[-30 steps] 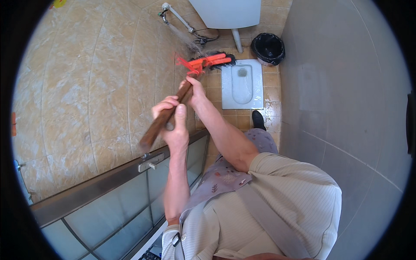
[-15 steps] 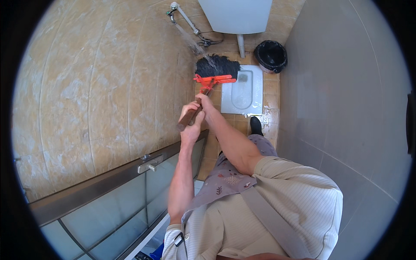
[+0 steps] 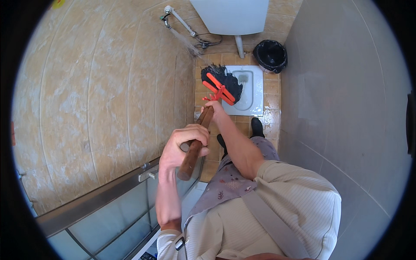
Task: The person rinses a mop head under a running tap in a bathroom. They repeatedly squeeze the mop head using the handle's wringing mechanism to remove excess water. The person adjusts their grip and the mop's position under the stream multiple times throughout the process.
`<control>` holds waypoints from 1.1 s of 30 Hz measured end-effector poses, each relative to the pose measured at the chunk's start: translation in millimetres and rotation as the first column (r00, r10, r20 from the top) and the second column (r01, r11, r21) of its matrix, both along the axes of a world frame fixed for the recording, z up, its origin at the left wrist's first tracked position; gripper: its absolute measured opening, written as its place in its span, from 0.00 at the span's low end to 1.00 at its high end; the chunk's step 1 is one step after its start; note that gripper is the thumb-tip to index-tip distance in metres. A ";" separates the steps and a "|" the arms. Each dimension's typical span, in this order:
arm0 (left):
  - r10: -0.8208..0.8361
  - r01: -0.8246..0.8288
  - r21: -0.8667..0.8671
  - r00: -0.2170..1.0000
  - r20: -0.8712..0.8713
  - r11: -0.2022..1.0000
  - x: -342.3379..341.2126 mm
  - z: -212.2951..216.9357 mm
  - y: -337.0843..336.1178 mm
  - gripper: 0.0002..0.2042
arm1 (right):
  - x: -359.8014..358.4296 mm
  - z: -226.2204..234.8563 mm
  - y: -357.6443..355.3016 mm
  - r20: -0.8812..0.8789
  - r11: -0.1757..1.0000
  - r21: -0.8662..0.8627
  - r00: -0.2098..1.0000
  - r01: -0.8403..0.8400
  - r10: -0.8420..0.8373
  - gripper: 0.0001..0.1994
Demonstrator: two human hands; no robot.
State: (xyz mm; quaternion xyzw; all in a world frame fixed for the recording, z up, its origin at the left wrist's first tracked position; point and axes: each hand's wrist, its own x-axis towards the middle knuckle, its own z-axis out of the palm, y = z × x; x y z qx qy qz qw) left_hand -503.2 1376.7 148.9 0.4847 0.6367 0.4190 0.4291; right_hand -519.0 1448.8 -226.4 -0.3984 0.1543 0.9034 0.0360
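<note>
Both of my hands grip a mop with a dark, wet-looking head (image 3: 236,85), red plastic clamp bars (image 3: 220,92) and brown wooden handles (image 3: 193,162). Two handle ends show side by side. My left hand (image 3: 184,141) wraps the handles near their upper ends. Closer to the clamp, my right hand (image 3: 213,110) is closed round the wood. The mop head hangs across the left edge of the white squat toilet (image 3: 259,97), its clamp slanting down to the right. Whether the head touches the pan, I cannot tell.
Water sprays from a tap (image 3: 164,18) on the tiled left wall. A white cistern (image 3: 229,17) hangs at the back, with a black-lined bin (image 3: 271,56) to its right. A framed glass door (image 3: 117,225) stands at lower left. The tiled floor (image 3: 272,117) looks wet.
My left hand has drawn back toward me along with the handle ends. The mop head has swung right and nearer, out of the main water stream, and its clamp now slants.
</note>
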 end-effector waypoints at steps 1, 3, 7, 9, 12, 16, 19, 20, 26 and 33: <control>0.019 -0.019 -0.007 1.000 0.023 1.000 -1.5 3.6 2.1 0.13 | 2.6 4.5 -2.8 -0.031 0.999 -0.031 0.999 0.033 -0.034 0.12; 0.040 -0.041 0.026 0.999 0.031 0.999 -8.5 6.9 7.8 0.12 | 5.1 21.8 0.4 -0.090 0.991 -0.089 0.990 0.102 -0.110 0.09; 0.015 -0.019 0.214 1.000 0.020 0.977 -19.1 23.1 14.8 0.16 | -13.3 49.8 2.8 -0.119 0.956 -0.136 0.954 0.260 -0.276 0.06; 0.021 -0.018 0.308 1.000 -0.007 0.951 -22.5 33.9 13.6 0.18 | -24.4 72.4 6.1 -0.123 0.945 -0.108 0.939 0.310 -0.322 0.06; -0.011 0.033 0.411 0.998 -0.054 0.911 -22.2 54.9 13.2 0.19 | -34.6 112.1 22.7 -0.209 0.935 -0.143 0.914 0.325 -0.349 0.05; -0.184 0.252 0.463 0.965 -0.188 0.850 -21.1 90.9 19.1 0.20 | -38.6 160.8 35.0 -0.322 0.918 -0.180 0.861 0.352 -0.393 0.05; -0.282 0.349 0.438 0.935 -0.214 0.828 -14.2 103.5 20.6 0.20 | -42.4 168.1 29.5 -0.372 0.894 -0.207 0.813 0.398 -0.448 0.09; -0.307 0.370 0.410 0.928 -0.213 0.834 -14.6 99.4 21.8 0.20 | -44.2 167.5 29.6 -0.389 0.881 -0.215 0.791 0.421 -0.473 0.10; -0.227 0.275 0.184 0.943 -0.244 0.944 -22.2 25.2 20.1 0.18 | -31.1 102.8 22.4 -0.354 0.877 -0.254 0.804 0.408 -0.477 0.14; 0.243 -0.234 0.080 0.960 -0.137 0.969 -31.7 -120.3 -13.0 0.13 | -17.6 46.9 0.1 -0.248 0.975 -0.116 0.945 0.188 -0.212 0.13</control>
